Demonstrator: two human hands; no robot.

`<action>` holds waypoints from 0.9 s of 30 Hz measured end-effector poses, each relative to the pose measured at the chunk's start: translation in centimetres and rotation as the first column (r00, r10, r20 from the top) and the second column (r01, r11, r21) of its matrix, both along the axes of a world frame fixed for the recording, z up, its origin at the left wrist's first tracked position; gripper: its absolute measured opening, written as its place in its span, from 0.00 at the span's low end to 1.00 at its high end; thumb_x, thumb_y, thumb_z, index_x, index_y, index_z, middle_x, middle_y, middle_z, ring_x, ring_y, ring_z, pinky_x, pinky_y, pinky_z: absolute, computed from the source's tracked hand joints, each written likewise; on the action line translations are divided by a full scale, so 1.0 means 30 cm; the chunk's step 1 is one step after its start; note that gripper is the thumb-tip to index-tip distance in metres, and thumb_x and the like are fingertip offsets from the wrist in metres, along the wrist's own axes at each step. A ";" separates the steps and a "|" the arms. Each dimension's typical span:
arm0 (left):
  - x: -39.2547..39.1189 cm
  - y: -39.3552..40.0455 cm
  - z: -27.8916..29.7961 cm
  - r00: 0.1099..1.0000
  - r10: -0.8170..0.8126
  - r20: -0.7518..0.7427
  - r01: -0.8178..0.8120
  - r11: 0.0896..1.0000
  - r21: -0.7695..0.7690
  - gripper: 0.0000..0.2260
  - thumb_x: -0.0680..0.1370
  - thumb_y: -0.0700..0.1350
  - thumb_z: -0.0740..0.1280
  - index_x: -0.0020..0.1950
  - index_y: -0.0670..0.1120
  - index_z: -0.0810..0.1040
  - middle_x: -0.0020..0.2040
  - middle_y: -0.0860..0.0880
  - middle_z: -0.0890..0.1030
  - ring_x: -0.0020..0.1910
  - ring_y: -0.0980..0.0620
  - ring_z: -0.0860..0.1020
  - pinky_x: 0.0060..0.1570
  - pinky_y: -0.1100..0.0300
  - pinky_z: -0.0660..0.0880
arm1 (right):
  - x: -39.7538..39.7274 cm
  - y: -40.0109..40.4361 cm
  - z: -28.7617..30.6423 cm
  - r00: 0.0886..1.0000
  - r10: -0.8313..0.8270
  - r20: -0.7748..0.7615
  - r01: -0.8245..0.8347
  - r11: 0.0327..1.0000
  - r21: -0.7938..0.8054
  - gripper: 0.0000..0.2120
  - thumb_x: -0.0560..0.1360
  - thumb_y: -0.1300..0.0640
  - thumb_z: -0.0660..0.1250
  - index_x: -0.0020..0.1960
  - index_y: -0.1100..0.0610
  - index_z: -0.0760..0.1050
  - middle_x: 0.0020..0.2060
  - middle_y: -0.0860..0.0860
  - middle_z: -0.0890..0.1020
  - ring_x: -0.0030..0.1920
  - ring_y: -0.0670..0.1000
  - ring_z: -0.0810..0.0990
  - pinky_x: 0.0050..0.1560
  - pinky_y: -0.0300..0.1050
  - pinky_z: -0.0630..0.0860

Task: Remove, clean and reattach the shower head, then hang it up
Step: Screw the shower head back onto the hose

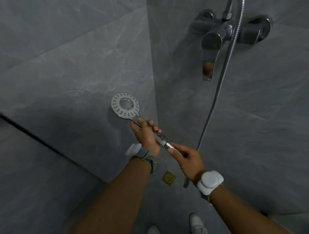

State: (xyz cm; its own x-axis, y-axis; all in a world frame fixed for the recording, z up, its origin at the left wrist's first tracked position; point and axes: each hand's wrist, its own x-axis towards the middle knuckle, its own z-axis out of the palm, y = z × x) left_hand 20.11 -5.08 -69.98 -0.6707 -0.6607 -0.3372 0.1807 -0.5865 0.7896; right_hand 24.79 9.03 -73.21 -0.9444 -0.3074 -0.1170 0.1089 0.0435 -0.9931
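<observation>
Shower head: round, white face with chrome centre, held out toward the grey tiled corner, face up to the camera. Left hand: wrapped around its handle. Right hand: pinching the hose end at the joint below the handle. Tap: wall-mounted, hose looping from it. Floor drain: brass, below the hands

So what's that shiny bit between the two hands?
In the head view, the left hand grips the shower head handle and the right hand holds the hose. Between them sits the chrome connector nut joining handle and hose.
</observation>
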 end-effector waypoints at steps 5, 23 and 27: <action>-0.011 0.026 0.015 0.997 0.065 -0.037 -0.066 0.997 -0.039 0.14 0.85 0.43 0.51 0.70 0.43 0.61 0.34 0.48 0.71 0.24 0.53 0.67 0.24 0.61 0.68 | -0.021 -0.001 0.009 1.000 0.012 -0.019 -0.012 0.999 -0.041 0.12 0.74 0.60 0.71 0.57 0.53 0.81 0.47 0.41 0.84 0.49 0.38 0.82 0.50 0.30 0.75; -0.061 0.056 0.078 0.990 0.128 -0.054 -0.131 0.989 -0.063 0.12 0.85 0.49 0.54 0.47 0.45 0.68 0.28 0.49 0.65 0.20 0.55 0.62 0.20 0.66 0.61 | -0.096 -0.008 0.057 0.995 0.104 0.014 -0.103 0.995 -0.002 0.08 0.77 0.59 0.69 0.50 0.64 0.76 0.31 0.57 0.81 0.24 0.50 0.73 0.26 0.41 0.71; -0.058 0.052 0.091 0.999 0.033 -0.031 -0.035 0.995 -0.094 0.17 0.84 0.56 0.57 0.42 0.45 0.68 0.25 0.51 0.63 0.19 0.54 0.59 0.21 0.66 0.58 | -0.126 -0.010 0.041 0.948 0.288 0.137 -0.271 0.954 -0.131 0.08 0.80 0.60 0.62 0.47 0.63 0.77 0.29 0.57 0.78 0.19 0.47 0.69 0.22 0.37 0.64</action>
State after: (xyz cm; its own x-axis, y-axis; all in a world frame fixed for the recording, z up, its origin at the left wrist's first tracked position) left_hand 18.36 -3.51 -67.25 -0.6559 -0.7113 -0.2527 0.2229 -0.5024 0.8354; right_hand 21.00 8.73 -71.98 -0.7923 -0.5752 -0.2035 0.2583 -0.0141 -0.9660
